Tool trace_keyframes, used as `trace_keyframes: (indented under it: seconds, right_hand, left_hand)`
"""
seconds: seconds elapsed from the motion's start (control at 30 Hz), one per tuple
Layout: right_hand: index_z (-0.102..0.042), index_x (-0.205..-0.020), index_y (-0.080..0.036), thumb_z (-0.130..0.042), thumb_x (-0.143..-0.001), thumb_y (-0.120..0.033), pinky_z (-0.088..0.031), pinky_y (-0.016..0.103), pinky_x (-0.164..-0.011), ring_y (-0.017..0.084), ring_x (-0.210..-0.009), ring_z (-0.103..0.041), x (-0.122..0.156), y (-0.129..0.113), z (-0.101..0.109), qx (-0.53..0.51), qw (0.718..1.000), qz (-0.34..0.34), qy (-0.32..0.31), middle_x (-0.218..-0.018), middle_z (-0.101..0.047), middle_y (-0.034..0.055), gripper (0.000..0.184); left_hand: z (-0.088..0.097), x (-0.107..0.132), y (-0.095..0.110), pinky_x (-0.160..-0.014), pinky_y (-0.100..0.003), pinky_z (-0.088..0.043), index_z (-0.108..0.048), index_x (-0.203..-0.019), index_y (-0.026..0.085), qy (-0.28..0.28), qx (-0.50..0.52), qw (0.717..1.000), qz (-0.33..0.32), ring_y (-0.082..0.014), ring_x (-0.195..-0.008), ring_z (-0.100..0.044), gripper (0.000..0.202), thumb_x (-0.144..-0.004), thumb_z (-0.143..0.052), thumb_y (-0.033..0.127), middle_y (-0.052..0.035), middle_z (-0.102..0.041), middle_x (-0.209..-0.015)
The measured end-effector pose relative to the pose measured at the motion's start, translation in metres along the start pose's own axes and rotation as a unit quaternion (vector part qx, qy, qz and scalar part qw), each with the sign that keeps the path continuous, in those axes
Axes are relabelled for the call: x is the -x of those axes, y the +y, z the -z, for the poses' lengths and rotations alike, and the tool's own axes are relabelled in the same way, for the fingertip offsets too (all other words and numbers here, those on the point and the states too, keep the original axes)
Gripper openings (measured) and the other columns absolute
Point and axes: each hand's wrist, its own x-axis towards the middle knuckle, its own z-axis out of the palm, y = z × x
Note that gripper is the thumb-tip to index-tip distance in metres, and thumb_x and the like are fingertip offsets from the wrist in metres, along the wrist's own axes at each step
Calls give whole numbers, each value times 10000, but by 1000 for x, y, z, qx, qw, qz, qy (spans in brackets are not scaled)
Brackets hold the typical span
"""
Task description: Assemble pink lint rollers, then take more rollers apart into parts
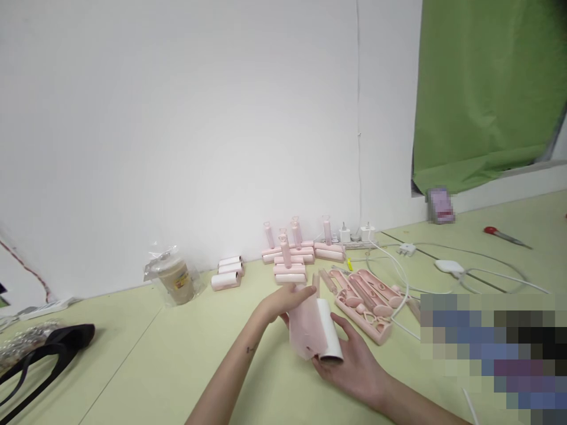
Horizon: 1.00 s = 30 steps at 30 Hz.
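My right hand (357, 369) cradles a white sticky roll (329, 330) with a hollow dark core, fingers curled around its underside and right edge. A thin pink sheet (305, 323) hangs along the roll's left side. My left hand (286, 300) is closed on the upper part of this sheet; some of its fingers are hidden behind it. Beyond my hands, several pink and white rollers with upright handles (289, 260) stand near the wall. Close to my right hand lies a pink case (363, 313) with moulded compartments and small pink parts.
Three white rolls (227, 273) lie left of the standing rollers. A bagged drink cup (176, 280) stands farther left, and a black strap (57, 354) lies at the left edge. White cables (398, 265), chargers (449, 267) and a red-handled screwdriver (505, 236) occupy the right side.
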Motion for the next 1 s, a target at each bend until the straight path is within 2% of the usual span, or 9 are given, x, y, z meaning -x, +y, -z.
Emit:
trace_keyframes:
  seconds: [0.1,0.23,0.37,0.53,0.63,0.7,0.87,0.93,1.0]
  right_hand:
    - [-576,-942,-162,-441,-789,-515,-450,300,-768,165,-762,-615,2,-1,-3,-24,1000,3,3,-792,-664,47,407]
    - [-586,-891,-157,-469,-781,-487,-473,281,-715,152,-747,-617,1,-2,-2,-62,998,-6,-11,-802,-662,57,367]
    - [-567,-923,-170,-517,-777,-380,-497,225,-615,137,-754,-617,1,0,3,-83,996,-19,15,-831,-646,61,261]
    - [-537,-959,-69,-531,-762,-351,-499,172,-531,123,-692,-620,3,1,8,-76,995,-62,29,-745,-629,83,344]
    - [-543,-948,-61,-514,-774,-348,-507,179,-525,111,-627,-618,3,0,12,-70,995,-65,28,-718,-632,76,336]
    - [-547,-944,-65,-504,-776,-358,-506,176,-505,108,-603,-616,2,-2,13,-67,995,-65,28,-703,-633,73,340]
    - [-552,-930,-73,-507,-771,-359,-516,193,-510,119,-618,-626,4,-2,11,-61,995,-66,37,-703,-638,76,330]
    - [-555,-922,-81,-524,-767,-337,-512,197,-487,127,-623,-633,5,0,9,-49,995,-61,56,-699,-646,68,302]
    - [-560,-910,-85,-537,-761,-320,-501,200,-449,142,-627,-641,7,3,7,-38,995,-55,72,-686,-654,63,279]
  left_hand:
    - [12,16,-4,-428,-250,-432,-594,-770,143,-35,-7,998,43,-196,-602,-564,406,-580,-687,490,-42,-586,-666]
    - [24,33,-24,-595,-258,-473,-552,-845,167,-50,60,996,42,-146,-694,-551,374,-711,-566,516,-2,-542,-729]
    - [34,45,-49,-764,-284,-454,-507,-1070,211,-24,141,989,23,-151,-823,-554,396,-757,-517,454,-19,-552,-883]
    - [42,47,-78,-818,-318,-434,-499,-1127,200,32,273,961,-34,-168,-817,-568,415,-758,-516,390,-26,-553,-862]
    - [42,40,-92,-841,-326,-417,-459,-1158,213,116,171,973,-103,-200,-941,-546,443,-765,-521,408,-53,-554,-1002]
    - [42,35,-99,-890,-329,-382,-447,-1156,213,149,106,976,-120,-216,-1044,-495,482,-732,-577,401,-74,-526,-1113]
    - [38,33,-107,-1010,-399,-238,-491,-1074,178,159,30,981,-110,-261,-1130,-423,554,-579,-720,279,-106,-531,-1130]
    - [34,39,-106,-1038,-432,-167,-441,-1155,198,201,-30,969,-141,-274,-1229,-292,610,-608,-700,274,-108,-435,-1248]
    - [26,48,-104,-1042,-447,-156,-394,-1209,223,217,-113,946,-214,-264,-1269,-209,582,-687,-640,302,-98,-346,-1320]
